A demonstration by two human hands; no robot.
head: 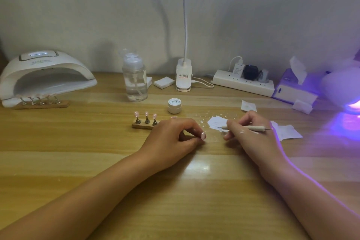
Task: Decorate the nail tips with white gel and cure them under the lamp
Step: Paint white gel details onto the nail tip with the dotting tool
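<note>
My left hand (173, 138) pinches a pale pink nail tip (203, 135) with a white edge, just above the table. My right hand (247, 134) grips a thin white nail pen (251, 128) lying across its back, pointed end to the right. A smear of white gel (217, 122) lies on the table between the hands. A small white gel jar (174, 105) with its lid on stands behind it. A wooden holder (145, 122) carries three pink nail tips beside my left hand. A white curing lamp (44, 78) stands far left, with another holder of several tips (41, 102) at its mouth.
A clear pump bottle (135, 80), white pads (163, 83) and a desk lamp base (183, 76) stand at the back. A power strip (243, 84), a tissue box (294, 87) and paper wipes (288, 132) lie right. A purple-lit lamp (350, 103) glows at the right edge.
</note>
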